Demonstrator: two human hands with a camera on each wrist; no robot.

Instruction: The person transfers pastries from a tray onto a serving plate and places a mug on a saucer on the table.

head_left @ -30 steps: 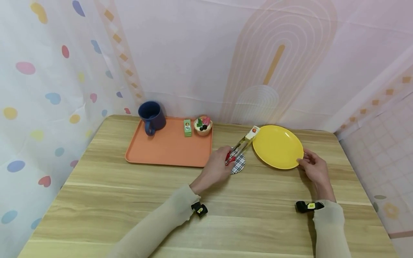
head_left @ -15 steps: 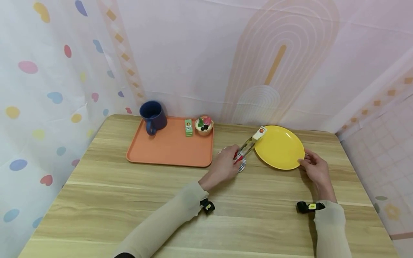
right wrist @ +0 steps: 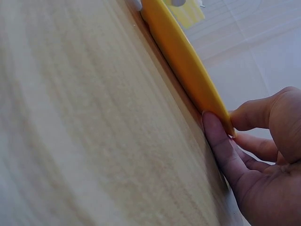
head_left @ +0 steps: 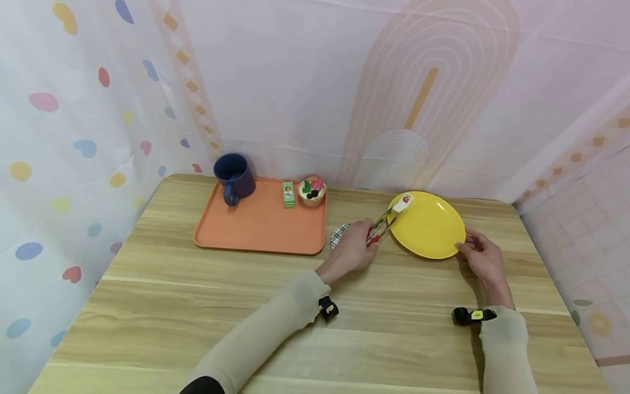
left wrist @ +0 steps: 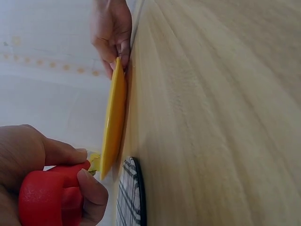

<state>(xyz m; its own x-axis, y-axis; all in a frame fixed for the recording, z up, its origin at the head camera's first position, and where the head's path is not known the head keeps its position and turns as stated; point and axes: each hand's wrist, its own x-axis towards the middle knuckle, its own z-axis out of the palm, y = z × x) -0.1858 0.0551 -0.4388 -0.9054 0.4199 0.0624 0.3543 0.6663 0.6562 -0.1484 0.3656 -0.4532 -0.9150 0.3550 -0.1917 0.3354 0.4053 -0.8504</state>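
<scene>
My left hand [head_left: 350, 247] grips a pair of metal tongs with red handles [left wrist: 41, 200]. A small white and yellow block with an orange picture on it, like a toy juice carton [head_left: 402, 203], is pinched between the tong tips. It overlaps the left part of the yellow plate [head_left: 435, 232] in the head view; the right wrist view has the block's yellow side [right wrist: 190, 13] above the plate's face. At the plate's right rim, my right hand [head_left: 483, 261] pinches the edge, thumb on one side and fingers on the other.
A checked round coaster [head_left: 337, 236] lies partly under my left hand. To the left, an orange tray [head_left: 256, 230] bears a blue mug [head_left: 236, 178], a green carton-like block [head_left: 288, 195] and a toy fruit tart [head_left: 312, 191]. A patterned curtain stands behind the wooden table [head_left: 394, 339].
My left hand has moved rightward with the tongs and the carton, bringing the carton from beside the plate's left rim to over it. The right hand stays at the plate's edge.
</scene>
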